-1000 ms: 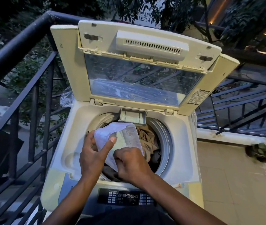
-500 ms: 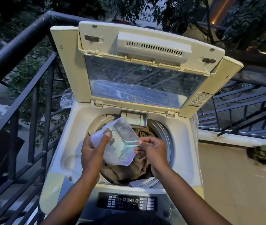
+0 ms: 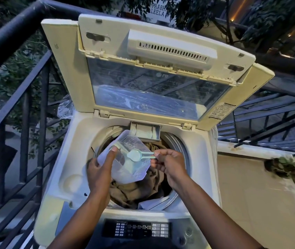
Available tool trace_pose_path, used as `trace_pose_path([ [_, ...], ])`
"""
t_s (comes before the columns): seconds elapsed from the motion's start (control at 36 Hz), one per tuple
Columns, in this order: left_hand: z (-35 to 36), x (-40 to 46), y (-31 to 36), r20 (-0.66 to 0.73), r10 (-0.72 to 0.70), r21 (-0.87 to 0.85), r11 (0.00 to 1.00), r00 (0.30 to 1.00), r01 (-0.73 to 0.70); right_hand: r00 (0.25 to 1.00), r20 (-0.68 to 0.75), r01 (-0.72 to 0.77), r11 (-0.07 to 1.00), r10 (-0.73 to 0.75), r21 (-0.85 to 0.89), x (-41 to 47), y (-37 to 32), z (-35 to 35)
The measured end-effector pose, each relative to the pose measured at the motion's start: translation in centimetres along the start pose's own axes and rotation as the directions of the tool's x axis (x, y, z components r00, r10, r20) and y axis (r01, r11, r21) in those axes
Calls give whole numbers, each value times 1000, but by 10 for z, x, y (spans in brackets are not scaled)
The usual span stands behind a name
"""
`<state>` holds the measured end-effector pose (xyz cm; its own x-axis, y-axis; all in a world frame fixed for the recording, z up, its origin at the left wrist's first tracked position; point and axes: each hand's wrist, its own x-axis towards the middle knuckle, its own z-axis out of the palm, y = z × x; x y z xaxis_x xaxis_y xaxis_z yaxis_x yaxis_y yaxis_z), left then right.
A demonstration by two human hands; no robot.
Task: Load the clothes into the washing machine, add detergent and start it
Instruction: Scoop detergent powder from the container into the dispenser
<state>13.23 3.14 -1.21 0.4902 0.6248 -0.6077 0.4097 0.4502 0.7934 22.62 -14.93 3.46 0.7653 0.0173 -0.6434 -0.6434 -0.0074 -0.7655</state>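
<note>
While the top-loading washing machine (image 3: 202, 159) stands with its lid (image 3: 154, 69) raised upright, both hands work over the open drum (image 3: 177, 146). The left hand (image 3: 99, 169) grips a clear plastic detergent pouch (image 3: 132, 169) by its left edge, fingers curled behind it and the thumb lying across the front near the pouch's opening. The right hand (image 3: 170, 164) pinches the handle of a small pale green scoop (image 3: 136, 155) between thumb and fingertips, the remaining fingers curled. The scoop's round bowl holds pale powder and sits just above the face of the pouch. The pouch is soft, translucent and creased, with white powder settled in its lower part. Inside the drum lie crumpled tan clothes (image 3: 139, 189), with a white piece at the near rim. A small rectangular dispenser tray (image 3: 145, 131) projects at the drum's far edge. The dark control panel (image 3: 136, 228) lies nearest the person. Dark metal railings (image 3: 26, 97) flank the machine.
</note>
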Motion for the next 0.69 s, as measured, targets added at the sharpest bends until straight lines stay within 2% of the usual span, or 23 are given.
trace_pose_path([
  [0.19, -1, 7, -9, -29, -35, 14, 999, 999, 35, 996, -81, 63, 981, -48, 184, 10, -25, 4],
  [0.33, -1, 7, -11, -43, -37, 14, 999, 998, 38, 972, -213, 139, 972, -97, 188, 28, -32, 11],
  [0.5, -6, 10, -9, -35, -40, 16, 999, 999, 40, 926, -307, 238, 971, -221, 21, 49, -33, 29],
  [0.69, -9, 7, -2, -66, -50, 38, 998, 997, 53, 877, -234, 368, 900, -420, -235, 56, -33, 48],
])
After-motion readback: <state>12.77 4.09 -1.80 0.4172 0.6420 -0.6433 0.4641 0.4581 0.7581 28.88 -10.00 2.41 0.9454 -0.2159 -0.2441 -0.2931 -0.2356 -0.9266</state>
